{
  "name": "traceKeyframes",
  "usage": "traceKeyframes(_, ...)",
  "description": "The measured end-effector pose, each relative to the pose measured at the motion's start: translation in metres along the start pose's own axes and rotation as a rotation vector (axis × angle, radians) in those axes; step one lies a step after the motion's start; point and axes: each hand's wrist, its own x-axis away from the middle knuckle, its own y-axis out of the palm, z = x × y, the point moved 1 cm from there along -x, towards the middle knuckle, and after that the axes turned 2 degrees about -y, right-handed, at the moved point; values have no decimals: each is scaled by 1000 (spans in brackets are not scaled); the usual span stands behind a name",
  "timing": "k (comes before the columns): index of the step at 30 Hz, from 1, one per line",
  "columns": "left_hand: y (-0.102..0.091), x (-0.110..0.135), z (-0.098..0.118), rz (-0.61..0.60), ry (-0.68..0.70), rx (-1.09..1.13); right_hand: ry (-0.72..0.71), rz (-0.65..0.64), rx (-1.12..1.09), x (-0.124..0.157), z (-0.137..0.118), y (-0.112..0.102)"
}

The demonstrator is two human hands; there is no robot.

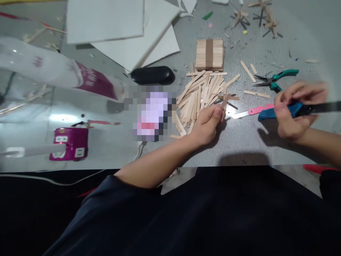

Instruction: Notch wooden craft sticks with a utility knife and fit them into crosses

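Observation:
My left hand (207, 124) is closed, pinching a wooden craft stick (225, 101) that points up from thumb and fingers. To the right, my right hand (295, 112) is wrapped round a blue-handled tool (268, 114) with a long dark part reaching to the right. Motion blurs this tool, and its kind is not clear. A pink craft knife (257, 110) with its blade out lies between my hands, partly behind the blue handle. Just beyond my left hand is a loose pile of craft sticks (198, 94).
Behind the pile stands a banded bundle of sticks (209, 55). Green-handled pliers (275, 79) lie beyond my right hand. Leftward are a phone (153, 113), a black case (152, 75), a clear bottle (66, 71), a purple box (70, 144) and white boards (105, 21).

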Motion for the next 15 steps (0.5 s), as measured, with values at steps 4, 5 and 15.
traceKeyframes(4,2,-4,3,-18,-91,188,-293,12,95,-2,-2,16)
traceKeyframes(5,3,-4,3,-23,-112,224,-334,-5,105,0,-4,18)
traceKeyframes(15,7,-4,8,-63,-242,391,-437,-315,177,30,-11,17)
